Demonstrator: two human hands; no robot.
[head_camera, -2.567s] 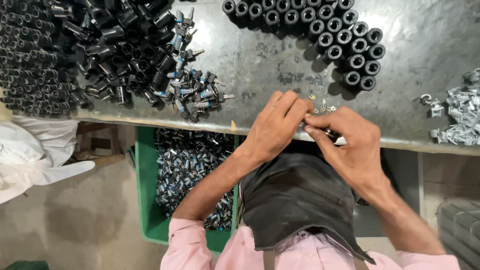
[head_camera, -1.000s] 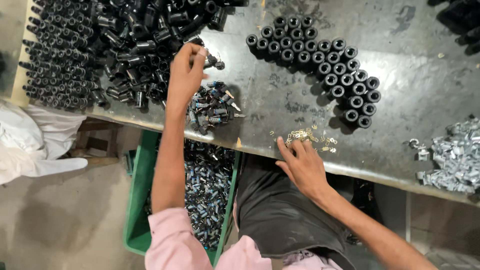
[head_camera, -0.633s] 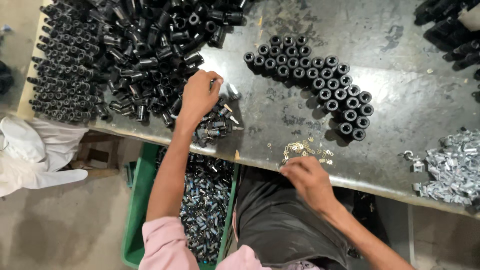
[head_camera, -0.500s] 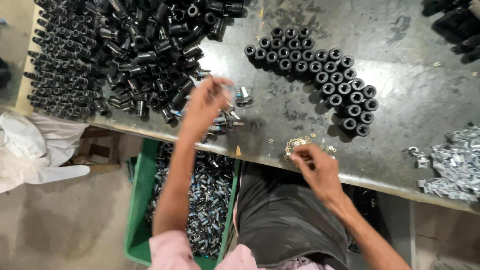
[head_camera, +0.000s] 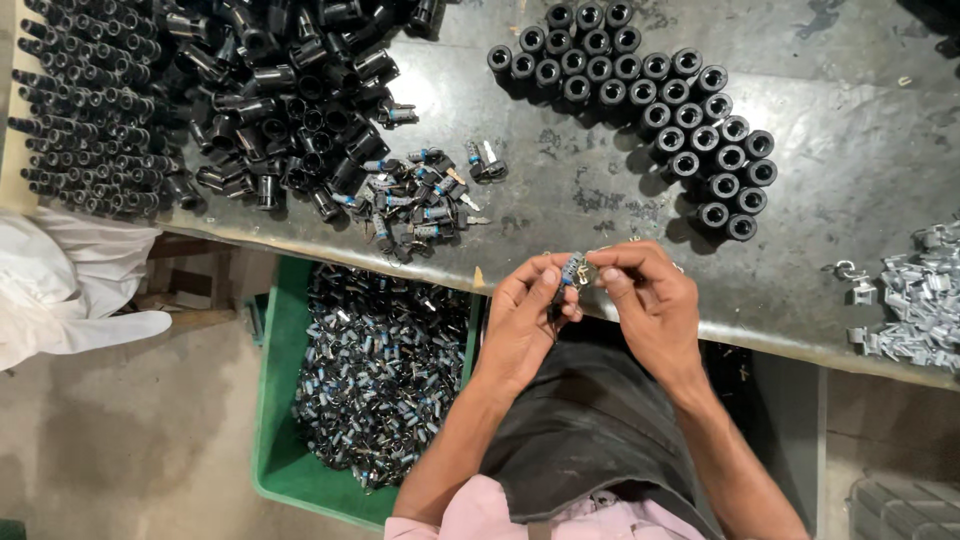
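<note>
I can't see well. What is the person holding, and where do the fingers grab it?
A small blue-and-silver metal part, pinched at its ends between the fingertips of the left hand and right hand.

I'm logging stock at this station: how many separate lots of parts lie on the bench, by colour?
Black tubes: 3 (loose heap, standing block, dark pieces cut off at the far corner)
Blue-and-silver parts: 1 (small heap)
Silver clips: 1 (clip heap)
Total: 5
Not counted: the small part pinched between the left hand and right hand.
</note>
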